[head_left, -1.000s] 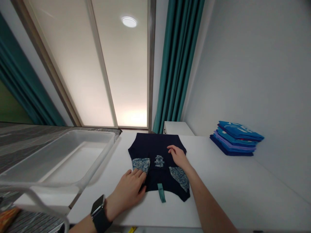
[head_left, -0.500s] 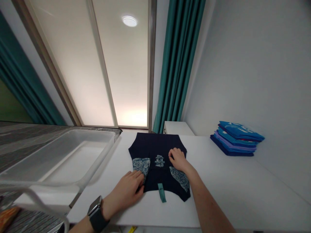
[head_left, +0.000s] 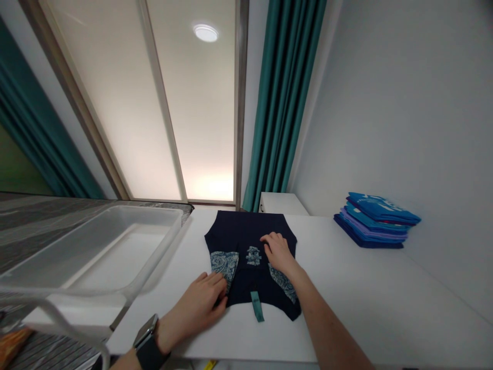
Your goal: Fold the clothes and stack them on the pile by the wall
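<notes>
A dark navy garment [head_left: 246,231] with pale blue patterned patches and a teal tag lies flat on the white table [head_left: 365,298]. My left hand [head_left: 200,303], with a watch on the wrist, rests at the garment's near left corner, fingers curled on the fabric edge beside the left patch. My right hand [head_left: 278,252] presses on the garment's middle right, fingers bent and pinching the cloth next to the small central print.
A clear plastic bin [head_left: 96,252] stands at the left of the table. A stack of folded blue and purple clothes [head_left: 375,220] sits at the far right by the wall. Teal curtains [head_left: 281,103] hang behind, with a small white cabinet [head_left: 281,204] below them.
My right hand has slid left toward the central print and its fingers have curled in. My left hand has drawn back slightly to the garment's edge.
</notes>
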